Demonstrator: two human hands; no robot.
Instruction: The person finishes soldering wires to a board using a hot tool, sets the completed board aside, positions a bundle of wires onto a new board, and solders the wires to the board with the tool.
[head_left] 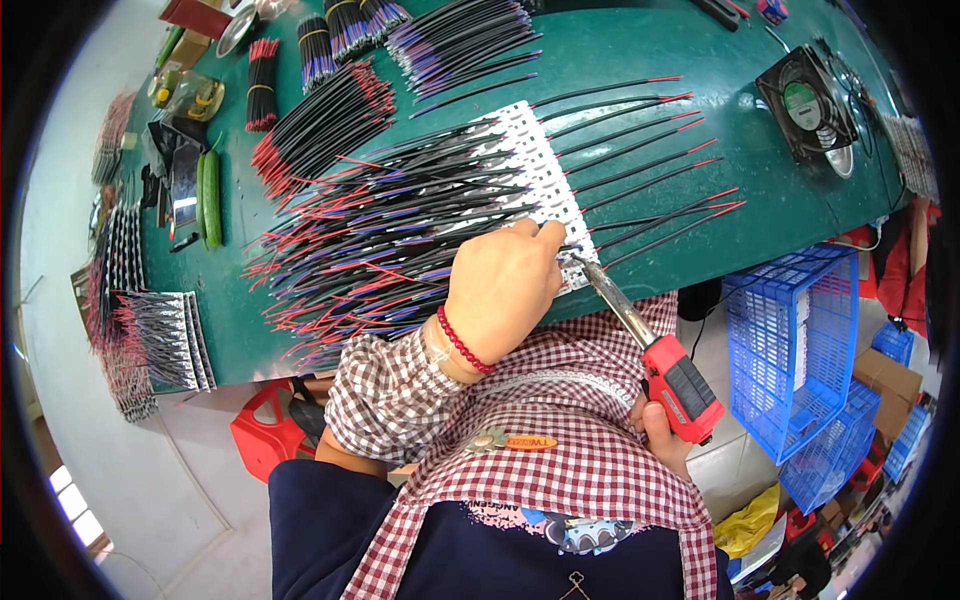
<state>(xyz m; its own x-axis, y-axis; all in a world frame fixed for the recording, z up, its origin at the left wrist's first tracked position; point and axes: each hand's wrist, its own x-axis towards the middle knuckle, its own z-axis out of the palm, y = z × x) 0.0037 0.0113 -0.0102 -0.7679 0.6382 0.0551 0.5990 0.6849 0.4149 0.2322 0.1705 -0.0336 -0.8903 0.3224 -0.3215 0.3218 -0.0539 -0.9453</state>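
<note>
A worker's right grip (660, 432) clamps a soldering iron (684, 388) slanting forward-left to the white circuit-board panel (548, 190) beneath the nearer left grip (506, 290), whose closure I cannot tell from here.

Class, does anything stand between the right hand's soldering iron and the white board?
Nothing visible: the soldering iron has its tip at the near end of the white board, close beside the left hand. Contact is too small to tell.
</note>
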